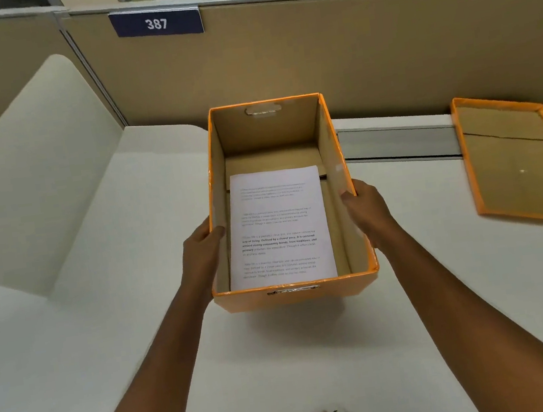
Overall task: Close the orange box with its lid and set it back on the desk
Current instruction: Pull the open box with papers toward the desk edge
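While held over the white table (116,347), between both arms and just off the surface to judge by the shadow beneath, stands open and lidless: the orange box (223,191). Looks light and fairly stiff, being corrugated card with only paper inside; likely to flex a little at the long walls, so best carried low on the sides or by the handle slots at each end. Glossy orange skin, possibly slick under dry fingers.

Lies well apart to the right, upside down on the table, inner brown face up: the lid (517,166). Thin, shallow-rimmed, probably floppy across its length; best taken by two opposite rims and lowered squarely.

Rests flat on the box floor, loose, apt to shift if tipped: a printed sheet (278,229).

Clamps the left wall, thumb over the rim: left hand (202,253), grip closed on the box. Mirrors it on the right wall: right hand (366,214), likewise closed on the box.
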The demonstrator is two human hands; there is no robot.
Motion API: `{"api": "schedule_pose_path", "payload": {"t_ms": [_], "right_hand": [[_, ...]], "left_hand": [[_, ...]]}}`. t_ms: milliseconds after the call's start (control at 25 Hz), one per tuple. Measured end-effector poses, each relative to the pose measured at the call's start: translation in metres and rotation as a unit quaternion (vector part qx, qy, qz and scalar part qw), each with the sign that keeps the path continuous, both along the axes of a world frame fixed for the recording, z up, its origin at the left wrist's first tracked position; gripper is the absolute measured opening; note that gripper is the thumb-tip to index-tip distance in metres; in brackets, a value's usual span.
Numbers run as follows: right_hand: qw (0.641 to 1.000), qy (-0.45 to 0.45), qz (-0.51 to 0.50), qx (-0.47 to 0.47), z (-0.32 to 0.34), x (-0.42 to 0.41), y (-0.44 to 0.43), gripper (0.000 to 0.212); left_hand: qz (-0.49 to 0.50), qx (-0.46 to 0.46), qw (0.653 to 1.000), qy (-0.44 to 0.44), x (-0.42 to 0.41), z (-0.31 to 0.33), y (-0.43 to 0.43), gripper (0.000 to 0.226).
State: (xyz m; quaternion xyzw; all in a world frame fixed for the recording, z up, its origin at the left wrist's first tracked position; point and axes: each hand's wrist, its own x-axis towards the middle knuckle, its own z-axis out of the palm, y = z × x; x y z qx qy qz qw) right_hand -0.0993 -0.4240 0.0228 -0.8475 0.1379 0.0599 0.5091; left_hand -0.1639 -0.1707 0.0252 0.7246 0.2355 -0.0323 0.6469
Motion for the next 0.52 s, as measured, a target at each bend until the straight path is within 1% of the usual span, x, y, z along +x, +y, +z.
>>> {"api": "schedule_pose_path", "payload": {"t_ms": [120,200,360,480,520], "right_hand": [[1.000,0.008,-0.029,0.009,-0.004,-0.045,-0.039,0.014],[0.999,0.014,-0.044,0.010,-0.009,-0.069,-0.060,0.012],[0.998,0.025,-0.060,0.001,-0.024,-0.105,-0.092,0.022],[0.997,0.041,-0.062,-0.004,-0.038,-0.122,-0.108,0.037],[0.997,0.047,-0.058,-0.004,-0.043,-0.125,-0.111,0.038]], "left_hand": [[-0.020,0.011,1.000,-0.012,-0.033,-0.001,-0.037,0.019],[-0.026,0.013,0.999,-0.014,-0.052,-0.004,-0.059,0.019],[-0.043,0.025,0.999,-0.003,-0.084,-0.018,-0.088,0.014],[-0.042,0.031,0.999,0.008,-0.100,-0.025,-0.101,0.014],[-0.042,0.034,0.999,0.010,-0.104,-0.027,-0.104,0.014]]}}
